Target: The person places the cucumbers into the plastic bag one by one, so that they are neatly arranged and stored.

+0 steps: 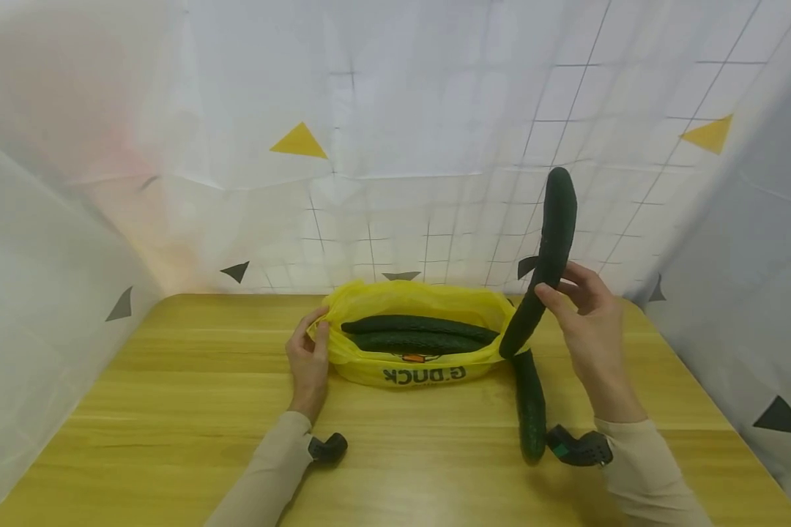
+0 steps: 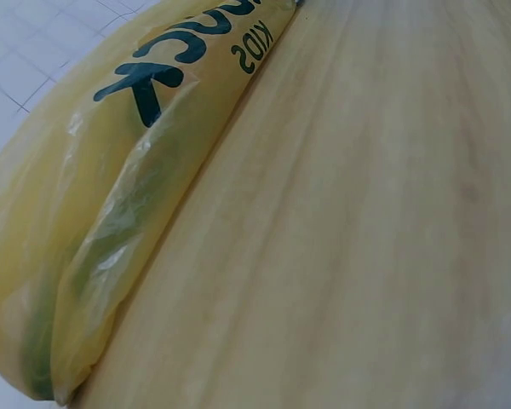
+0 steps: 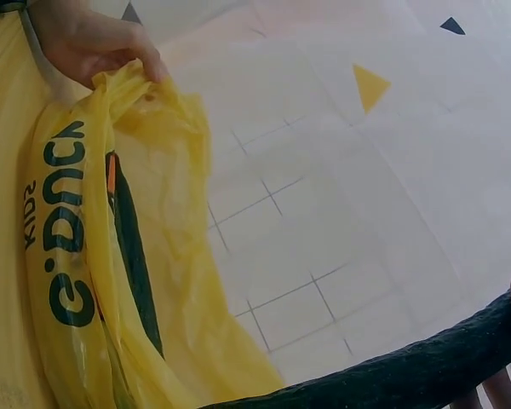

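A yellow plastic bag (image 1: 428,375) printed with dark letters lies on the table with its mouth spread wide. Two dark green cucumbers (image 1: 418,341) lie side by side inside it. My left hand (image 1: 310,362) pinches the bag's left rim between thumb and fingers, as the right wrist view also shows. In my right hand (image 1: 593,329) a long cucumber (image 1: 556,223) is gripped near its middle, tilted steeply, its lower end at the bag's right rim. Another cucumber (image 1: 532,410) lies on the table beside the bag's right end, its far tip hidden behind the held one.
The wooden table (image 1: 171,410) reaches back to a white sheet wall (image 1: 402,88) with grid lines and coloured triangles. Similar sheets stand at left and right. Small black devices (image 1: 580,446) are strapped to both wrists.
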The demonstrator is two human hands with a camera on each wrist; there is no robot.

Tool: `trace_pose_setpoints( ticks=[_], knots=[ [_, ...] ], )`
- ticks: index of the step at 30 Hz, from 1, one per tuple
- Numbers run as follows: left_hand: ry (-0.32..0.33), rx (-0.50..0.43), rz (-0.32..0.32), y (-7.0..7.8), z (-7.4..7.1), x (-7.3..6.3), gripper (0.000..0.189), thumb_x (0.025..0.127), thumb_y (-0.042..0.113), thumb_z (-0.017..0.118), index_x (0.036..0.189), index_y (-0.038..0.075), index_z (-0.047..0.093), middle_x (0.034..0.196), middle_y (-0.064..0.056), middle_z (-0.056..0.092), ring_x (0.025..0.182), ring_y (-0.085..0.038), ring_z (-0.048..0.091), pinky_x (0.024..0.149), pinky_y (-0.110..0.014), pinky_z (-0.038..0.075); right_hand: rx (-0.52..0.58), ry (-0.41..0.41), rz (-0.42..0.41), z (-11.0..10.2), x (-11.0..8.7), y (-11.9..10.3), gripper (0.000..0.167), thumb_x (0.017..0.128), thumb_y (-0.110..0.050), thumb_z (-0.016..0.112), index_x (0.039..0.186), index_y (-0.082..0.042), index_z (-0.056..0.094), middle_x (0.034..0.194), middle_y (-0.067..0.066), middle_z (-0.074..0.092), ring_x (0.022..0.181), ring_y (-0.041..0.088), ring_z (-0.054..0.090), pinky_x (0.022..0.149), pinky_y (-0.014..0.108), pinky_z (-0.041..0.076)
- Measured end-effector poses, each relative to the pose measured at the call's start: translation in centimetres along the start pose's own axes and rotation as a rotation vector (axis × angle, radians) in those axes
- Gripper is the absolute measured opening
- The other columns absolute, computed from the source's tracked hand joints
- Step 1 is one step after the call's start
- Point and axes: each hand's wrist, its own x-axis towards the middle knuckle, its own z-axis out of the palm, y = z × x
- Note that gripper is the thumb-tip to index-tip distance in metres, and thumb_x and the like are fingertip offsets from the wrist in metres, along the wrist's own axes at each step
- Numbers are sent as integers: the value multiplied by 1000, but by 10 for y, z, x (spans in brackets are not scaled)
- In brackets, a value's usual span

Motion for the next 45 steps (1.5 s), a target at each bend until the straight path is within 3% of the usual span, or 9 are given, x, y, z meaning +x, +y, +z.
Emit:
trace_pose_setpoints(
  ticks=[6, 19, 36, 45],
  knots=[
    [1, -1, 12, 0, 0, 1, 28, 96, 9, 54, 121, -1, 61, 86, -21, 56, 52, -4, 34, 49, -18, 34, 92, -12, -49, 9, 1, 0, 46, 81, -4, 72, 125, -9, 59, 115, 1, 65, 105, 14, 60, 89, 17, 46],
    [-15, -13, 24, 0, 2, 3, 28, 96, 6, 53, 121, -2, 60, 112, -21, 60, 51, -5, 33, 50, -17, 34, 250, -45, -100, 21, 0, 2, 43, 80, 6, 69, 121, 0, 58, 113, 7, 61, 100, 19, 59, 84, 20, 52],
    [-2, 18, 1, 0, 0, 1, 28, 96, 8, 53, 121, -1, 61, 108, -18, 61, 47, -4, 31, 45, -18, 31, 36, -186, -113, 38, -6, 14, 45, 86, -6, 68, 128, -10, 54, 121, 2, 58, 111, 12, 58, 87, 15, 49],
    [-15, 1, 5, 0, 0, 1, 28, 96, 7, 52, 121, -1, 60, 101, -22, 59, 48, -3, 32, 45, -18, 32, 46, -236, -158, 44, -6, 21, 46, 85, -4, 67, 129, -7, 53, 121, -1, 59, 111, 11, 57, 85, 17, 50]
  ],
)
